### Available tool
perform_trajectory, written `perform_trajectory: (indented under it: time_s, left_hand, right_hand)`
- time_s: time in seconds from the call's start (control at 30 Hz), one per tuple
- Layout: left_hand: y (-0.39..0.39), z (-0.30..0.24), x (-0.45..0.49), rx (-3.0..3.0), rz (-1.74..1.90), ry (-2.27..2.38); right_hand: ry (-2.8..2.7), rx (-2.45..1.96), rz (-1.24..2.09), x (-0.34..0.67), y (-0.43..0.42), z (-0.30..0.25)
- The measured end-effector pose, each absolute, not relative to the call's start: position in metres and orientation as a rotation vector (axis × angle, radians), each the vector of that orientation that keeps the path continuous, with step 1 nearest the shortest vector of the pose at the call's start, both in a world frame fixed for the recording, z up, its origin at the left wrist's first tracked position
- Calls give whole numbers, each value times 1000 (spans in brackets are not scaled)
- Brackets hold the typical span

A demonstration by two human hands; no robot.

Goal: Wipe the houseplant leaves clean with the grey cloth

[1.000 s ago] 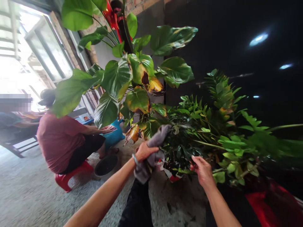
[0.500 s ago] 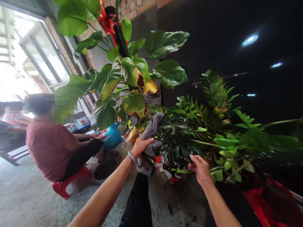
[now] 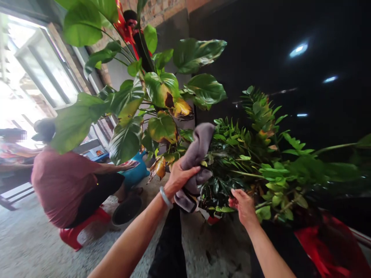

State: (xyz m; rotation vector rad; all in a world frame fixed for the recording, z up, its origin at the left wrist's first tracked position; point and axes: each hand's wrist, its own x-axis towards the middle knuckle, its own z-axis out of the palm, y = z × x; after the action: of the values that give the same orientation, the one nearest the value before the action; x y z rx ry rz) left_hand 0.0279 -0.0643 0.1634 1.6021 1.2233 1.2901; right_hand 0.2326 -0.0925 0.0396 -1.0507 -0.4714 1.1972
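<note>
My left hand (image 3: 180,178) is closed around a grey cloth (image 3: 196,154), which it holds up against the leaves of a dark-leaved potted plant (image 3: 228,170). A pale bangle sits on that wrist. My right hand (image 3: 244,205) reaches into the lower foliage of the same plant, fingers curled on a leaf or stem that I cannot make out. A tall plant with big green and yellowing leaves (image 3: 156,100) rises just behind the cloth.
A person in a red top (image 3: 63,181) sits on a low red stool (image 3: 72,235) at the left, by a blue watering can (image 3: 136,170) and a dark empty pot (image 3: 126,210). Bright windows stand far left, and a red pot (image 3: 330,247) lower right.
My left hand has lifted the cloth higher and rightward onto the foliage. My right hand has stayed in the lower leaves. The view has shifted slightly right.
</note>
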Motion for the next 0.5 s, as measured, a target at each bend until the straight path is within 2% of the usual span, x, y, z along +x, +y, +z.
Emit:
perform_trajectory:
  time_s: [0.1,0.2,0.37,0.43,0.5]
  left_hand:
    - [-69,132,30,1641,900,1251]
    - [-79,134,25,1608,667,1061]
    - [-62,194,48,1562,1171,843]
    - [-48,200,64,1493,1304,841]
    - [-42,186,77,1443,1284,904]
  right_hand:
    - [-480,-1048,1207,235,-94,40]
    - [-488,-1048,1220,238,-96,39]
    - [-490,-1050,1227,240,-94,38]
    - [-492,-1047,1229,238,-93,39]
    - [-490,-1042,1230,237,-93,40]
